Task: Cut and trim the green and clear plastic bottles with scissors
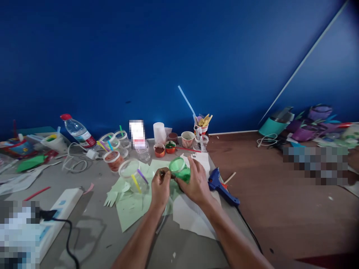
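Note:
A small green translucent plastic cup (179,169) lies tilted on its side above pale green paper sheets (131,209) on the grey table (92,239). My right hand (196,183) wraps around the cup's base from the right. My left hand (160,185) is closed in a pinch at the cup's left side, fingers touching it; whether it also holds something small I cannot make out. A clear plastic cup (131,173) with yellow and purple straws stands just left of my left hand.
A blue glue gun (221,186) lies right of my right hand, cord trailing off the table edge. Several cups, a water bottle (78,131), cables and a white power strip (60,209) crowd the left and back. Brown floor with craft clutter (308,127) lies to the right.

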`<state>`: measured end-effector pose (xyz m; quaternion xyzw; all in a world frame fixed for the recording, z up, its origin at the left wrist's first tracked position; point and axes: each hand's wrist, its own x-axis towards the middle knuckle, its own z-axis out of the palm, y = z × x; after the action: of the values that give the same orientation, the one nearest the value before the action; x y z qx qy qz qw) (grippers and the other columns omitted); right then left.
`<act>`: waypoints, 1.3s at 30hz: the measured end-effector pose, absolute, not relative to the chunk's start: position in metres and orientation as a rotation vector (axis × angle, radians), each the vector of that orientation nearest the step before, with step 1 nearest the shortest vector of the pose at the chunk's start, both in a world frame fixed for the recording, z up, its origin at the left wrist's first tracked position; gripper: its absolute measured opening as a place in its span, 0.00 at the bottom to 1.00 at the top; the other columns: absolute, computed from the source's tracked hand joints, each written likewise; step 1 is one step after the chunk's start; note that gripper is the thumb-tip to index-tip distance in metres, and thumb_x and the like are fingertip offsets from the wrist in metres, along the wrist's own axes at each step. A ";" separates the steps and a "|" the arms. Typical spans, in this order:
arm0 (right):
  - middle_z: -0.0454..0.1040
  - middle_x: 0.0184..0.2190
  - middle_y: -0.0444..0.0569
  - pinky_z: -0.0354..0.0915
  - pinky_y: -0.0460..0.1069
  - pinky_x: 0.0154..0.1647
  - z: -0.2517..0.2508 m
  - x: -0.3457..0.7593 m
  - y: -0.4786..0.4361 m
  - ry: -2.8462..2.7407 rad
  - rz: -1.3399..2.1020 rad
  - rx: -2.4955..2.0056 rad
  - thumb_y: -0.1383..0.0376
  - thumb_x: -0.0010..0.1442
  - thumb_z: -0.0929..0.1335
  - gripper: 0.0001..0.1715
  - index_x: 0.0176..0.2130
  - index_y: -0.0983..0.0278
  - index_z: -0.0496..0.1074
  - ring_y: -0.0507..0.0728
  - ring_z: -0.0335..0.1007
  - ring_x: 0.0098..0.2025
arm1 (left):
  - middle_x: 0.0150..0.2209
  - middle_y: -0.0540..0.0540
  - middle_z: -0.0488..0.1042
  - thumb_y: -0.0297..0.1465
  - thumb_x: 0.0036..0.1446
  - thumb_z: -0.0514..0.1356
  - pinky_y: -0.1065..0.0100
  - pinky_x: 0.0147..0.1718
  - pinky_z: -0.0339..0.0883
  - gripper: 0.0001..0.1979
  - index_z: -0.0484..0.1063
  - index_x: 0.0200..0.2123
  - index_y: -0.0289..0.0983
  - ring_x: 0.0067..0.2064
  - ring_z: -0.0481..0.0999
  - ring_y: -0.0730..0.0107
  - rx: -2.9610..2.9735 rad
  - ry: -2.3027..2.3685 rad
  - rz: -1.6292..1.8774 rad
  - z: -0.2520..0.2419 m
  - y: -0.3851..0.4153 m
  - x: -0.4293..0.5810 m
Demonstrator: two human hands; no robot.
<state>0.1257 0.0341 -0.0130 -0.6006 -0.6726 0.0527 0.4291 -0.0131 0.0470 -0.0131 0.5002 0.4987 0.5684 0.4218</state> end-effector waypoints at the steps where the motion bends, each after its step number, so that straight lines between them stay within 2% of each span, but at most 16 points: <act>1: 0.65 0.54 0.66 0.57 0.68 0.58 -0.012 0.126 0.034 -1.690 0.070 -1.515 0.58 0.52 0.71 0.45 0.63 0.68 0.54 0.73 0.59 0.57 | 0.30 0.49 0.72 0.37 0.55 0.57 0.68 0.37 0.66 0.09 0.69 0.32 0.37 0.34 0.73 0.68 1.294 1.253 1.421 -0.013 0.046 -0.012; 8: 0.69 0.52 0.65 0.54 0.68 0.59 -0.012 0.126 0.038 -1.711 0.089 -1.473 0.57 0.55 0.69 0.43 0.63 0.69 0.52 0.71 0.63 0.55 | 0.34 0.47 0.73 0.35 0.55 0.58 0.68 0.40 0.66 0.08 0.70 0.34 0.37 0.37 0.72 0.68 1.371 1.097 1.401 -0.009 0.042 -0.008; 11: 0.70 0.52 0.64 0.55 0.67 0.59 -0.007 0.126 0.037 -1.614 0.182 -1.457 0.58 0.52 0.71 0.47 0.64 0.68 0.51 0.70 0.65 0.55 | 0.32 0.47 0.73 0.36 0.55 0.58 0.68 0.39 0.65 0.08 0.70 0.33 0.36 0.36 0.71 0.68 1.372 1.052 1.351 -0.007 0.040 -0.009; 15: 0.75 0.44 0.56 0.64 0.61 0.51 0.005 0.133 0.035 -1.436 0.551 -1.477 0.57 0.44 0.75 0.57 0.65 0.65 0.48 0.66 0.70 0.49 | 0.28 0.49 0.70 0.36 0.56 0.58 0.70 0.35 0.63 0.09 0.70 0.31 0.36 0.32 0.68 0.70 1.376 1.055 1.297 -0.005 0.038 -0.013; 18: 0.76 0.40 0.52 0.67 0.57 0.46 0.007 0.139 0.036 -1.331 0.832 -1.459 0.57 0.43 0.76 0.57 0.64 0.63 0.50 0.62 0.73 0.43 | 0.27 0.50 0.68 0.37 0.56 0.58 0.71 0.33 0.62 0.10 0.69 0.30 0.36 0.31 0.67 0.72 1.351 1.010 1.271 -0.002 0.037 -0.015; 23: 0.74 0.43 0.52 0.67 0.55 0.46 0.001 0.143 0.042 -1.173 1.042 -1.367 0.55 0.41 0.77 0.50 0.59 0.62 0.59 0.61 0.71 0.45 | 0.28 0.48 0.70 0.38 0.56 0.59 0.69 0.35 0.62 0.11 0.70 0.29 0.36 0.33 0.69 0.70 1.357 0.925 1.259 0.004 0.036 -0.014; 28: 0.76 0.34 0.47 0.68 0.50 0.35 0.004 0.147 0.045 -0.891 1.345 -1.132 0.56 0.41 0.77 0.42 0.53 0.63 0.64 0.57 0.73 0.35 | 0.33 0.46 0.73 0.37 0.58 0.59 0.64 0.43 0.62 0.10 0.72 0.33 0.36 0.39 0.70 0.66 1.260 0.745 1.237 0.003 0.035 -0.015; 35: 0.75 0.25 0.44 0.65 0.46 0.25 0.011 0.144 0.040 -0.773 1.623 -0.855 0.59 0.40 0.77 0.24 0.37 0.64 0.72 0.53 0.70 0.24 | 0.31 0.49 0.71 0.34 0.55 0.63 0.70 0.39 0.61 0.07 0.70 0.29 0.37 0.34 0.69 0.73 1.006 0.524 1.184 0.011 0.030 -0.014; 39: 0.75 0.24 0.47 0.66 0.47 0.25 0.010 0.158 0.044 -0.663 1.715 -0.756 0.56 0.42 0.76 0.20 0.32 0.65 0.73 0.54 0.70 0.24 | 0.30 0.50 0.69 0.33 0.52 0.66 0.69 0.38 0.64 0.07 0.71 0.28 0.37 0.33 0.69 0.74 0.879 0.404 1.175 0.018 0.027 -0.020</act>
<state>0.1583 0.0435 0.0099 -0.3189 -0.2795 0.7232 0.5451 -0.0204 0.0270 0.0182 0.3982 0.1830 0.5323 0.7243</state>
